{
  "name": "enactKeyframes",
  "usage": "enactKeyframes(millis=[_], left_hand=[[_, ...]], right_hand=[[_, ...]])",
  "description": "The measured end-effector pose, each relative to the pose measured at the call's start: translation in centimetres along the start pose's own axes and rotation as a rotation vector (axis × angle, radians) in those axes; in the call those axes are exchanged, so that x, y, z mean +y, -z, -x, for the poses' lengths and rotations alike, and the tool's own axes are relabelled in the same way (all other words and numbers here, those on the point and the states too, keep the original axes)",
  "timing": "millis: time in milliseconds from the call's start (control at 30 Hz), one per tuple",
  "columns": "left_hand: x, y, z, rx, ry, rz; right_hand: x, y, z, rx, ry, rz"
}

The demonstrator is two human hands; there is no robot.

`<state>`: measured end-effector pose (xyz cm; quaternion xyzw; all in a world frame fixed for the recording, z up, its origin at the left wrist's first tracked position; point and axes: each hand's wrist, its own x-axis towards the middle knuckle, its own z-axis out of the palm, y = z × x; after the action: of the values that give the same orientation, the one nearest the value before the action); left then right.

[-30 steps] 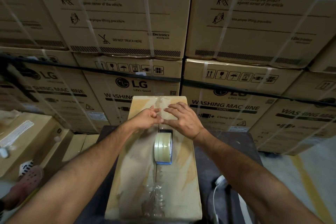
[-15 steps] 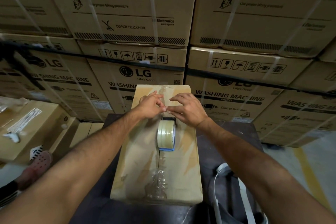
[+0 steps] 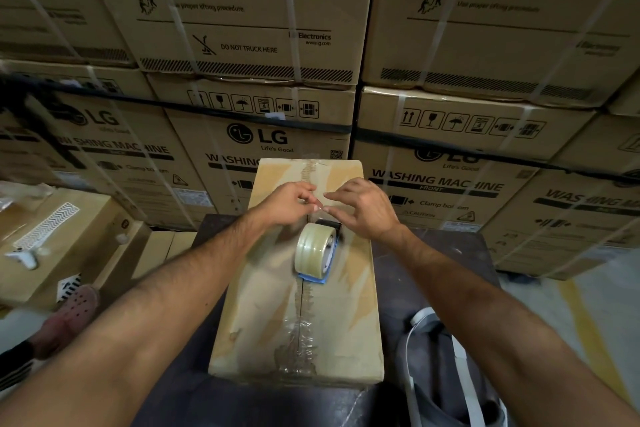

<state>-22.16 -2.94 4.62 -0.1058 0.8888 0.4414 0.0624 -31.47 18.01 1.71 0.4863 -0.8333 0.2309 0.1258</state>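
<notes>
A long cardboard box [image 3: 346, 305] lies on a dark table [image 3: 426, 253], its middle seam covered by crinkled clear tape. A roll of clear tape [image 3: 313, 248] in a dispenser with a blue base stands upright on the box top. Just beyond the roll, my left hand [image 3: 287, 203] and my right hand [image 3: 367, 208] meet fingertip to fingertip. Each pinches the loose end of the tape above the seam. The strip itself is nearly invisible between the fingers.
Strapped washing machine cartons [image 3: 256, 139] form a wall right behind the table. Smaller boxes [image 3: 62, 236] stand at the left, beside a person's foot in a pink clog [image 3: 69, 315]. A grey bag with white straps [image 3: 446, 374] lies on the table's right side.
My right hand's fingers have lifted off the box top and come together with my left fingertips at the tape end. The roll has stayed in place.
</notes>
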Motion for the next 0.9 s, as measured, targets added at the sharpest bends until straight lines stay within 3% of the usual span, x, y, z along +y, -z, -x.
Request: enactKeyframes(millis=[167,400,533,900], left_hand=[[0.8,-1.0,-0.1,-0.071,-0.005,0.040],[0.9,-1.8,-1.3,0.068,0.022,-0.145],[1.0,-1.8,-1.5,0.055,0.000,-0.228],[0.6,-2.1,-1.8,0.029,0.083,-0.059]], right_hand=[[-0.2,0.4,0.0,0.039,-0.073,-0.073],[-0.4,0.5,0.1,0.036,-0.070,-0.077],[-0.5,0.3,0.0,0.015,-0.070,-0.104],[-0.2,0.4,-0.4,-0.092,-0.050,-0.039]])
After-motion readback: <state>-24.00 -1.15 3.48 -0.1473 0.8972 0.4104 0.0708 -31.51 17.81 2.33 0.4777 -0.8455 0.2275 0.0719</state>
